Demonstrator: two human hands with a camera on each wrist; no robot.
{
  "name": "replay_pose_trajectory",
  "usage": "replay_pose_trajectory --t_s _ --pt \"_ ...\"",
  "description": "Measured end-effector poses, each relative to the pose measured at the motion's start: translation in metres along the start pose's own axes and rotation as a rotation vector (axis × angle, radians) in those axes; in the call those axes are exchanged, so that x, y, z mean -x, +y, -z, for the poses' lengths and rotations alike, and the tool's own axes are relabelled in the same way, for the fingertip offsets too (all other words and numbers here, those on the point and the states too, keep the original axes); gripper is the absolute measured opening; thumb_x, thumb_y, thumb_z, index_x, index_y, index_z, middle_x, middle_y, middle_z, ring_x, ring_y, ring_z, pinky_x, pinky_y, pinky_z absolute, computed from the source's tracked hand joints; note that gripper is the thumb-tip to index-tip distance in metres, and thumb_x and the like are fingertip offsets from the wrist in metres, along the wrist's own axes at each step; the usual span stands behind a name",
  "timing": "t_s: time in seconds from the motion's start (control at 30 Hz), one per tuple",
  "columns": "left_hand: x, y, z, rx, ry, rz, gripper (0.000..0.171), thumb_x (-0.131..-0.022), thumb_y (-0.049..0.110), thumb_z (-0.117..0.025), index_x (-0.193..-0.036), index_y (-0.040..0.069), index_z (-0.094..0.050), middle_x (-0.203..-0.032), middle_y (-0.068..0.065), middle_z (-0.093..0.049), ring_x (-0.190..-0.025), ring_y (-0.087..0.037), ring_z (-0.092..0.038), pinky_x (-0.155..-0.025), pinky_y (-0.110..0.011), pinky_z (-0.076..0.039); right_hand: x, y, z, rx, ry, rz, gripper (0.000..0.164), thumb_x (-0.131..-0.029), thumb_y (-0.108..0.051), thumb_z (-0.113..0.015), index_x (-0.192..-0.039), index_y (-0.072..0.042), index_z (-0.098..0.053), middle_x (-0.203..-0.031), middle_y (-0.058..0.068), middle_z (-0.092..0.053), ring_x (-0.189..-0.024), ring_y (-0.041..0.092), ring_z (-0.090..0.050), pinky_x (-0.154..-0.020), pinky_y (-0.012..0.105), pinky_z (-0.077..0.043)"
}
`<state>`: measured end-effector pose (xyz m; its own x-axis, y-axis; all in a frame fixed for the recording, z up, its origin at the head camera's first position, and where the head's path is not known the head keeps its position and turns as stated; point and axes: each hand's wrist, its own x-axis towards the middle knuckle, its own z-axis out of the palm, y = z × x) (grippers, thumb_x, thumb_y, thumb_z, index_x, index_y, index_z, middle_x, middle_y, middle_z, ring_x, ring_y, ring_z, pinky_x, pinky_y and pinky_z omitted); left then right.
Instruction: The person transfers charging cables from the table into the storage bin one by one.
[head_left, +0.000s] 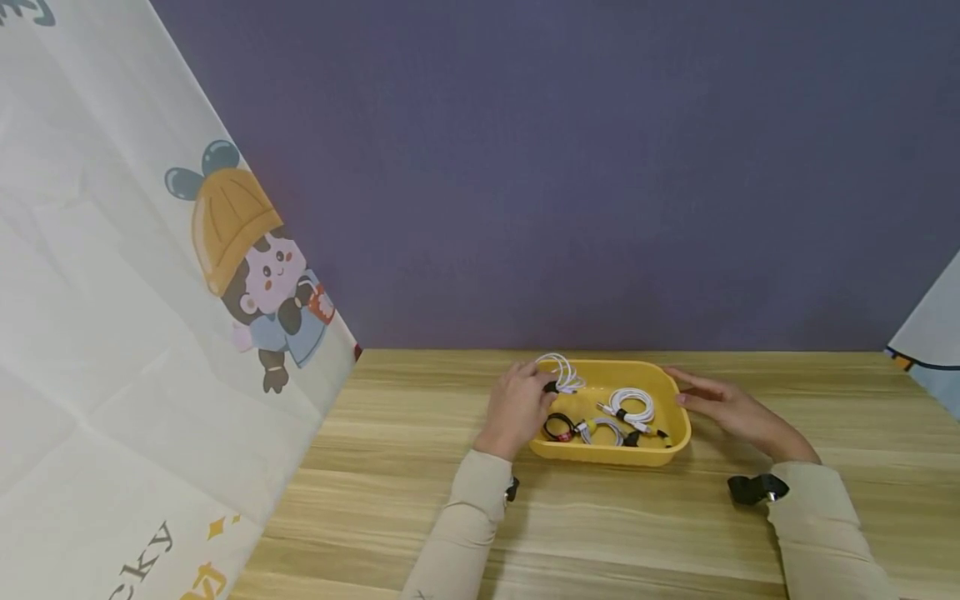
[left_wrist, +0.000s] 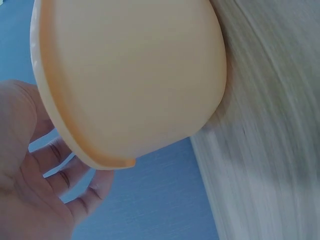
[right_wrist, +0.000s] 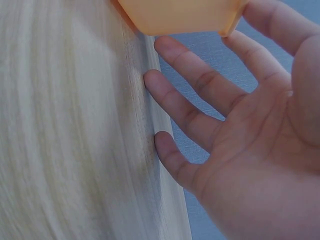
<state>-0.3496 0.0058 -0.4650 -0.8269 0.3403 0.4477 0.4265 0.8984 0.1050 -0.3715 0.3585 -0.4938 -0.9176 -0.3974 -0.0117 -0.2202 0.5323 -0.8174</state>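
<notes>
A yellow plastic basket (head_left: 605, 455) sits on the wooden table with several bundled cables inside. My left hand (head_left: 517, 406) reaches over its left rim and pinches a coiled white cable (head_left: 567, 377) near a dark tie, the loops standing up by the back left corner. In the left wrist view those fingertips are hidden behind the basket rim (left_wrist: 60, 132). At the right end, my right hand (head_left: 731, 412) touches the rim with thumb and index finger. Its other fingers (right_wrist: 200, 82) are spread beside the basket wall (right_wrist: 180, 17).
Inside the basket lie another white cable coil (head_left: 641, 404), a grey cable (head_left: 609, 432) and a black cable loop (head_left: 555, 427). A dark blue panel (head_left: 600, 183) stands behind the table (head_left: 420, 467). On the left hangs a white printed sheet (head_left: 97, 292).
</notes>
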Motion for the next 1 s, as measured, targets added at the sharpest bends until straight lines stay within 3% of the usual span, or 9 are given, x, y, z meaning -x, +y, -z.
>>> replay_pose_trajectory --t_s 0.4,0.63,0.87,1.0 --pt "0.0003 0.0026 -0.0022 -0.006 -0.004 -0.006 0.028 -0.095 0.029 -0.074 -0.122 0.019 -0.076 -0.114 0.002 -0.075 -0.099 -0.017 -0.065 -0.090 -0.036 -0.058 0.0024 -0.0039 0.0005 0.003 -0.003 0.002 0.066 -0.107 -0.043 -0.052 -0.163 -0.019 -0.029 -0.168 0.021 -0.023 -0.148 0.051 -0.030 -0.112 0.069 -0.039" --pt "-0.0014 0.0061 -0.0028 -0.005 -0.046 0.024 0.028 -0.096 0.028 -0.073 -0.123 0.021 -0.076 -0.119 0.002 -0.074 -0.109 -0.019 -0.066 -0.103 -0.042 -0.056 0.0041 -0.0052 0.0022 -0.001 -0.010 -0.007 0.066 -0.107 -0.043 -0.051 -0.163 -0.019 -0.027 -0.168 0.021 -0.021 -0.149 0.052 -0.028 -0.112 0.071 -0.037" --pt "-0.0037 0.0058 -0.0019 -0.042 -0.054 0.022 0.027 -0.096 0.031 -0.073 -0.122 0.023 -0.076 -0.119 0.003 -0.074 -0.105 -0.018 -0.066 -0.091 -0.038 -0.058 0.0046 -0.0071 0.0013 0.002 -0.008 -0.007 0.066 -0.107 -0.043 -0.052 -0.163 -0.019 -0.027 -0.168 0.021 -0.022 -0.148 0.053 -0.028 -0.111 0.074 -0.036" --pt "-0.0042 0.0057 -0.0022 -0.056 -0.067 0.020 0.028 -0.095 0.030 -0.074 -0.122 0.024 -0.076 -0.122 0.003 -0.074 -0.112 -0.021 -0.066 -0.095 -0.041 -0.058 0.0040 -0.0069 0.0009 0.006 -0.006 -0.006 0.066 -0.107 -0.043 -0.052 -0.163 -0.019 -0.027 -0.168 0.020 -0.023 -0.149 0.053 -0.028 -0.111 0.074 -0.036"
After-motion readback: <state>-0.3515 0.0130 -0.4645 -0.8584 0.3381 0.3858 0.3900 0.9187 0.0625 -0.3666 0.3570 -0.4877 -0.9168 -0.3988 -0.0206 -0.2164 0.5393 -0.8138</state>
